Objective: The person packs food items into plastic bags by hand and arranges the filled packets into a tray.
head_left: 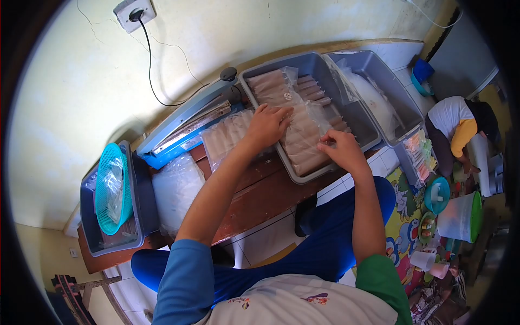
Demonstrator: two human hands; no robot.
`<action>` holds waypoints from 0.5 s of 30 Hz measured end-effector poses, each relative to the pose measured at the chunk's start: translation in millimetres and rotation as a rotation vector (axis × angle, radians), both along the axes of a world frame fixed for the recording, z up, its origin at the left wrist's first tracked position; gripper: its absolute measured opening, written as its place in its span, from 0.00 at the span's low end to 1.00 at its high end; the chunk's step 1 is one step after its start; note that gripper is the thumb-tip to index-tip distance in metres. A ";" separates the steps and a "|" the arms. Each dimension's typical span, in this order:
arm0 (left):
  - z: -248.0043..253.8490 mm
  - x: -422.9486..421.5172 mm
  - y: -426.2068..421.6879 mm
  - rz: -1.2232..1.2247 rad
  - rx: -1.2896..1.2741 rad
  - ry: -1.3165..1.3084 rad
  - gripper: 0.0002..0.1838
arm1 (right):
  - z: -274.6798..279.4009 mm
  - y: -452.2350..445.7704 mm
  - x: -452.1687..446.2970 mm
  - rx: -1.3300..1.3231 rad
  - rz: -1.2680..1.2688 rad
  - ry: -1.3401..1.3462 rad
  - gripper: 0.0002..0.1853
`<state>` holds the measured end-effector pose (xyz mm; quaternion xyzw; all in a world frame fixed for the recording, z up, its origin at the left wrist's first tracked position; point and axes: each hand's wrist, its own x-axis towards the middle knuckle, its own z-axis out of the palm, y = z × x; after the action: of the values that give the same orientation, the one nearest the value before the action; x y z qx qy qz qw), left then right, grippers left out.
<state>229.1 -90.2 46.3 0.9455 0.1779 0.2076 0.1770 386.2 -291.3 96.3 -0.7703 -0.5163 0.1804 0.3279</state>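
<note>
In a grey plastic tub (310, 179) lie packs of brown tube-shaped sticks in clear plastic. A clear plastic bag of brown sticks (304, 142) is on top at the tub's near side. My left hand (268, 127) is at the bag's left edge, its fingers bent over it. At the bag's right end, my right hand (342, 150) pinches the clear plastic between thumb and fingers. Another pack of brown sticks (225, 135) lies on the wooden bench left of the tub, partly behind my left forearm.
A blue-grey bag sealer (184, 122) stands along the wall. To the left are a stack of clear plastic bags (177, 187) and a dark tub (146, 216) with a turquoise basket (112, 189). A second grey tub (403, 97) holds white plastic. A person (452, 122) bends at right.
</note>
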 end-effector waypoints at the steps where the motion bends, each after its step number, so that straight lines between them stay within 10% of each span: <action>1: -2.1 -0.6 -1.8 0.018 0.028 -0.029 0.20 | 1.3 0.0 -0.7 -0.007 0.000 -0.006 0.14; 15: 10.3 -65.4 -40.7 0.061 -0.219 -0.248 0.24 | -7.2 9.5 -12.0 0.261 -0.097 -0.242 0.10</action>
<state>163.6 -130.9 56.5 0.8817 0.2048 0.3075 0.2933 374.2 -281.8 89.0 -0.7613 -0.5332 0.0020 0.3690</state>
